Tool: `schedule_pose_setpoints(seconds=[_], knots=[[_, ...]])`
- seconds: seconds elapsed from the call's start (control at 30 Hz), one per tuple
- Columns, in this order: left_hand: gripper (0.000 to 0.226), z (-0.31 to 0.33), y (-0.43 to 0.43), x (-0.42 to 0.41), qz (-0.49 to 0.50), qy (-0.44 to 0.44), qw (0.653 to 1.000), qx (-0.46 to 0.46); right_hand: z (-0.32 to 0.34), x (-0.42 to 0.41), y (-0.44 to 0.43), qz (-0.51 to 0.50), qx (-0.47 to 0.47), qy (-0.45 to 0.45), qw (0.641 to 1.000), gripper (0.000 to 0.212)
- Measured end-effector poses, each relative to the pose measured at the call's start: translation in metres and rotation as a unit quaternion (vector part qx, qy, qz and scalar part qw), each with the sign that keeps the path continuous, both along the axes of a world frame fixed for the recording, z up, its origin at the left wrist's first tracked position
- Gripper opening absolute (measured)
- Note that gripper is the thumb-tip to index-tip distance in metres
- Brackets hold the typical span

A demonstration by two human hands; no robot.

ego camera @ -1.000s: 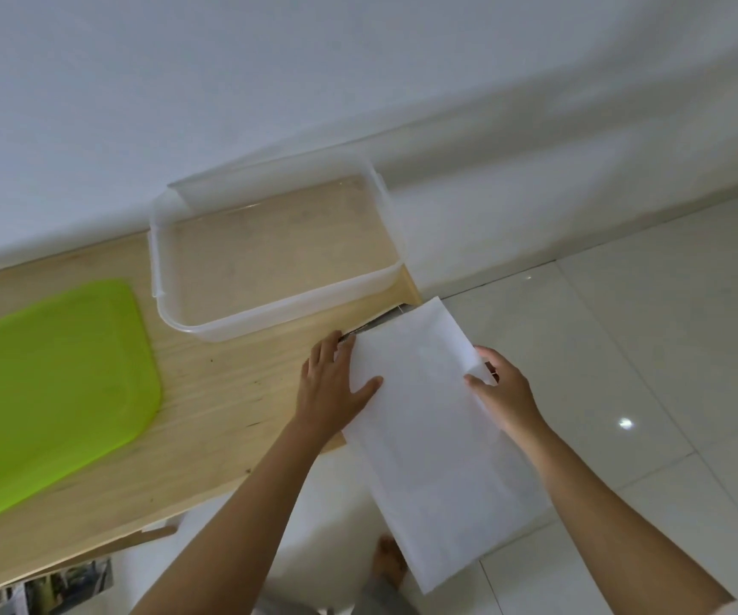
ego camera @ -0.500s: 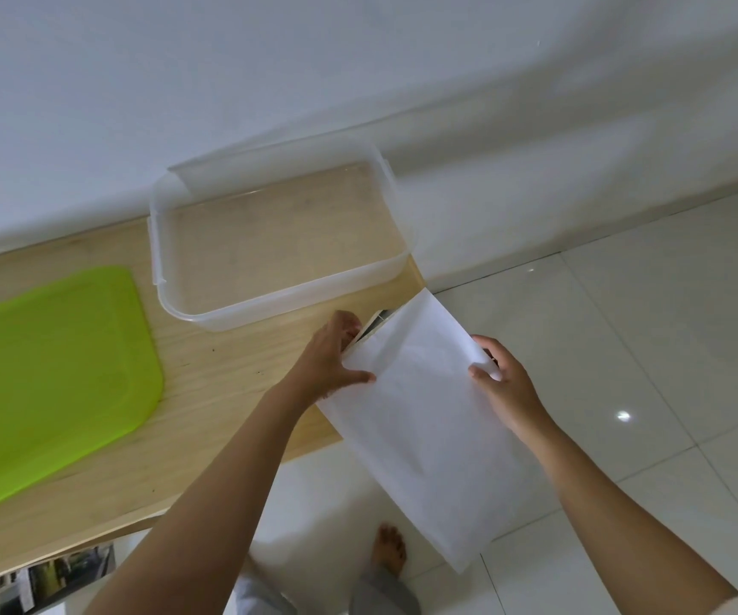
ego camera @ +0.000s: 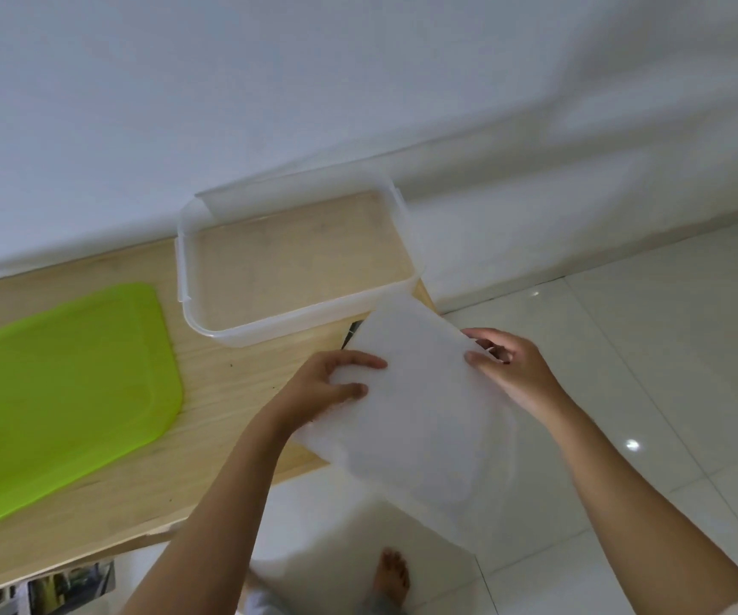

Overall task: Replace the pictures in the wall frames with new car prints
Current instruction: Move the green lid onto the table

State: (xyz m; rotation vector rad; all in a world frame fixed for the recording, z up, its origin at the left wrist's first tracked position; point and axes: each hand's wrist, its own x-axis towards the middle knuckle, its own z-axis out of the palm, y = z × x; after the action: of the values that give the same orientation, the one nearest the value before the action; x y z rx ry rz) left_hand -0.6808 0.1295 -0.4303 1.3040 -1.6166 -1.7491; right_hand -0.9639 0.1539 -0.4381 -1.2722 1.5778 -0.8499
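I hold a stack of white sheets point(ego camera: 420, 419), blank backs facing me, over the right end of the wooden table point(ego camera: 225, 392). My left hand point(ego camera: 327, 388) grips the stack's left edge, thumb and fingers pinching it. My right hand point(ego camera: 509, 370) holds the right edge near the top corner. A dark printed edge point(ego camera: 351, 332) peeks out behind the stack's upper left corner; the printed sides are hidden from me. No wall frame is in view.
An empty clear plastic box point(ego camera: 296, 268) stands on the table against the white wall. A green lid point(ego camera: 56, 392) lies flat to the left. Printed pictures point(ego camera: 65, 588) show below the table edge. My bare foot point(ego camera: 391, 579) stands on white floor tiles.
The stack has risen and tilted toward me, its top now close to the clear box. My left hand shifted from lying flat on the sheet to pinching its edge.
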Motion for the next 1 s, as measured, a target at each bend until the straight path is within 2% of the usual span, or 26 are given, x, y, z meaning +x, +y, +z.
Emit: schedule_pose_setpoints(seconds=[0.17, 0.33, 0.57, 0.77, 0.9, 1.0], knots=[[0.034, 0.038, -0.007, 0.048, 0.130, 0.052, 0.990, -0.016, 0.049, -0.006, -0.038, -0.005, -0.027, 0.037, 0.999, 0.021], [0.043, 0.062, -0.039, 0.099, 0.214, 0.116, 0.970, -0.017, 0.083, 0.018, -0.101, 0.026, -0.047, 0.054, 0.997, 0.024], [0.042, 0.062, -0.108, 0.134, 0.292, 0.171, 0.941, -0.007, 0.083, 0.063, -0.198, -0.041, -0.057, -0.070, 0.995, 0.029], [0.045, 0.034, -0.159, 0.133, 0.311, 0.131, 0.941, 0.015, 0.049, 0.085, -0.246, -0.064, -0.035, -0.056, 0.996, 0.041], [0.037, 0.011, -0.174, 0.125, 0.311, 0.035, 0.949, 0.027, 0.027, 0.089, -0.259, -0.083, -0.003, 0.001, 0.997, 0.049], [0.036, -0.003, -0.178, 0.118, 0.332, -0.017, 0.942, 0.036, 0.015, 0.092, -0.267, -0.062, 0.008, 0.042, 0.997, 0.053]])
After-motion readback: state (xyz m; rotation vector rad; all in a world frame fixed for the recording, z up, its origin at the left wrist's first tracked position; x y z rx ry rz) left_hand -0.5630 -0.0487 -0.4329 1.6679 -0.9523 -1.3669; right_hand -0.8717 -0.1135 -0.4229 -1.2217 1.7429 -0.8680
